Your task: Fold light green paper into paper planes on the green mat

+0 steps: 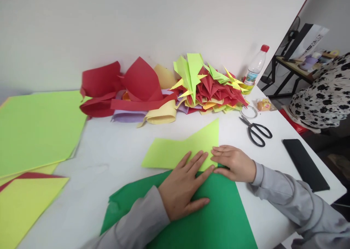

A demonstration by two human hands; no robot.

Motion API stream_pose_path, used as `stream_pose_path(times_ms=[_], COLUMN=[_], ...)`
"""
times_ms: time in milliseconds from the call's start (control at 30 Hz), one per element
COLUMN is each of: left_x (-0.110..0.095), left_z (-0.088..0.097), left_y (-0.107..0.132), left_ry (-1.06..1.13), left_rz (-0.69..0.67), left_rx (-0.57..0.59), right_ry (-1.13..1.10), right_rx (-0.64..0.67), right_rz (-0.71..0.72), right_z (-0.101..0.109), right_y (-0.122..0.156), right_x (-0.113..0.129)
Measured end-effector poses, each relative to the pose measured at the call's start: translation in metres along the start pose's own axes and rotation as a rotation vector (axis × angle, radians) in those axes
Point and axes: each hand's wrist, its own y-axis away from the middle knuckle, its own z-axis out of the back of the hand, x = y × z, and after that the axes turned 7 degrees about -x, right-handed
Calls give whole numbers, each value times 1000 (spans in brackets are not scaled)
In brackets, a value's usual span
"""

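While L hand [184,192] lies across lime paper [166,152] + green sheet [221,209]: grip released, palm down.
R hand [236,163]: at lime paper's rt edge; can't tell if grip's grasping.

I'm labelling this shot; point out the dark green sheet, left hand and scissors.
Dark green sheet [209,220], head view: bare middle.
Left hand [182,191], head view: its back.
Scissors [251,125], head view: near the pivot.

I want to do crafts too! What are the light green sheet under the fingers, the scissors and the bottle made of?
Light green sheet: probably matte paper; it looks thin and straight-edged.
Scissors: likely metal, grey at the tips; the smooth black part could be plastic or coated metal.
Bottle: probably smooth plastic; it's see-through, so glass is possible.
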Motion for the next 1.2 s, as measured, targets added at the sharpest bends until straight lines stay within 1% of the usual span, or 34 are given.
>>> stream_pose_path(times_ms=[133, 300, 467, 567, 633, 767, 833, 933, 1000, 1100, 1200], left_x=[3, 8, 19, 21, 16, -4, -11, -12, -7, 1, 4], left_z=[2, 5, 10, 12, 12, 9, 8, 7, 8, 9, 8], left_y=[0, 0, 6, 8, 7, 2, 0, 1, 3, 7, 9], left_ry=[24, -6, -82, -103, -110, -110, -99, -71, -39, 10, 37], left_rz=[-6, -37, 15, 30, 36, 64, 65, 37, 12, -16, -28], left_rx=[30, 77, 75, 72, 70, 98, 120, 124, 103, 71, 53], right_ry=[-16, 13, 17, 3, -17, -101, -146, -167, -145, -75, -26], right_rx=[16, 55, 67, 81, 77, 73, 68, 49, 74, 136, 152], right_rz=[-1, -10, -25, -42, -43, -35, -58, -96, -57, 56, 118], right_z=[3, 4, 5, 6, 7, 7, 7, 8, 9, 12, 13], right_y=[0, 1, 1, 0, -1, -2, -2, -1, 0, 3, 6], right_x=[0, -1, 3, 4, 2, -8, -12, -11, -7, -3, -2])
